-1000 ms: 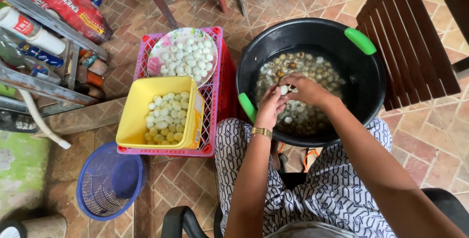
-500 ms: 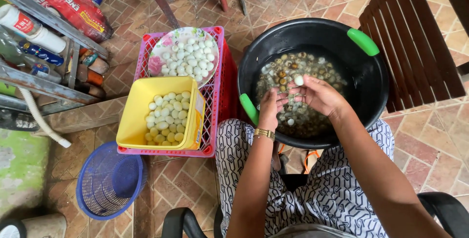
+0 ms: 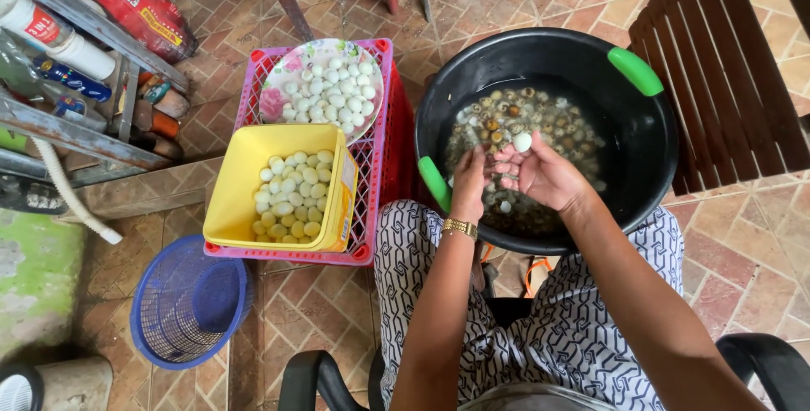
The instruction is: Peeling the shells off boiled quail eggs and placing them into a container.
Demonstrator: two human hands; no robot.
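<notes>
Our right hand pinches a small white egg at its fingertips, over the black tub of speckled eggs in water. Our left hand, just beside it, curls loosely, touching the right one; whether it grasps anything we cannot tell.

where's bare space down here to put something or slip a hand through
Bare tile lies between the blue basket and the patterned lap, and above the black tub toward the wooden slats. The pink crate is filled by the yellow tub and plate.
</notes>
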